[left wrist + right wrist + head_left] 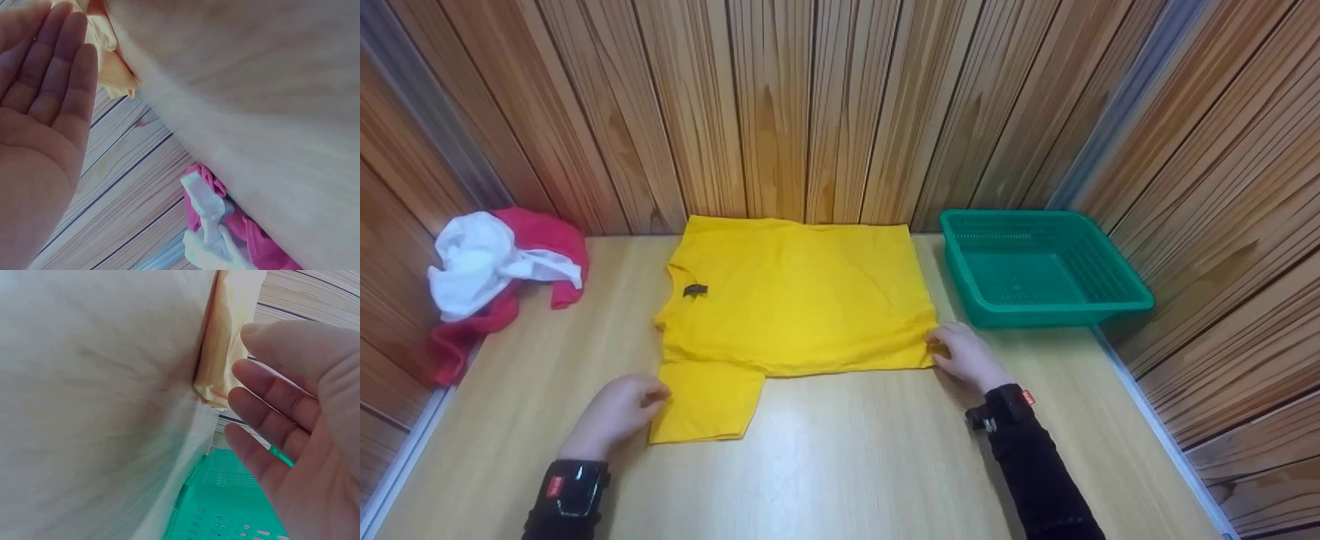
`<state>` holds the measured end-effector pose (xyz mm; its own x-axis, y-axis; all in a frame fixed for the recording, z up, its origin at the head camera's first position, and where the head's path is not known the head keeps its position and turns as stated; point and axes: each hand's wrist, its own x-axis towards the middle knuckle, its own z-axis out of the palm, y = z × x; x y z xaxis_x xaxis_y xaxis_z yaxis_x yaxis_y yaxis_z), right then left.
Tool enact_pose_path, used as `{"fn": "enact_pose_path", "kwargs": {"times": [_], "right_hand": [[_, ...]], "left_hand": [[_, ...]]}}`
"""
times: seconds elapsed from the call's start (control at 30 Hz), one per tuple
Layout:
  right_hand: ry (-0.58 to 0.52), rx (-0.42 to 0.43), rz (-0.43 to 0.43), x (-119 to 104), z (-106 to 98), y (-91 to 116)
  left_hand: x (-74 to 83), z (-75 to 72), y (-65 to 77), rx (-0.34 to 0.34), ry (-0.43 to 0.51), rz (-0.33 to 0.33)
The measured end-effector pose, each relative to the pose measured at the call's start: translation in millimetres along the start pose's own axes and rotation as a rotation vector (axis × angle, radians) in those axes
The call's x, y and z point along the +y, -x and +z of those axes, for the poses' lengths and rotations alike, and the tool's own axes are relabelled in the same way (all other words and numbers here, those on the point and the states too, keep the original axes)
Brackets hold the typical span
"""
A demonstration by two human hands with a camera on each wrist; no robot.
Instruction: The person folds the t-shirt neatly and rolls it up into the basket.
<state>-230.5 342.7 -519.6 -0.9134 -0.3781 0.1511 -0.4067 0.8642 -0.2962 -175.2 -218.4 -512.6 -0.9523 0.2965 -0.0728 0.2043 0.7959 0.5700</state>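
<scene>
The yellow shirt [825, 292] lies spread across the middle of the frame on the table [847, 465], collar toward the left, hem toward the right. Judged from how it lies, the work is at a part-way stage: the body is mostly flat, and its upper edge runs fairly straight. One sleeve [705, 405] sticks out at the lower left of the shirt; no matching one shows along the upper edge, and whether it is tucked under cannot be told.

What seems left undone is the lower right corner, where creases remain, and any compact fold. The left hand [619, 409] is at the sleeve's outer edge, its fingers straight and together, grasping nothing. The right hand [967, 356] is at the hem's near corner with loosely bent, spread fingers, no pinch visible; firm contact cannot be told.

At the left of the frame, a white cloth [476, 259] and a red cloth [544, 232] lie in an unfolded heap. The green basket [1057, 307] stands at the right, the shirt outside it.
</scene>
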Motion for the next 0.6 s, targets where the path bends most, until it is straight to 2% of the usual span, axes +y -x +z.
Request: {"fn": "enact_pose_path", "kwargs": {"times": [0.23,0.6], "right_hand": [[0.025,0.0,-0.052,-0.9,0.4,4.4],[0.062,-0.012,-0.047,-2.1,1.6,10.8]], "left_hand": [[-0.3,1.4,14.8,0.011,-0.059,0.054],[-5.3,8.9,17.4,-0.016,-0.094,0.091]]}}
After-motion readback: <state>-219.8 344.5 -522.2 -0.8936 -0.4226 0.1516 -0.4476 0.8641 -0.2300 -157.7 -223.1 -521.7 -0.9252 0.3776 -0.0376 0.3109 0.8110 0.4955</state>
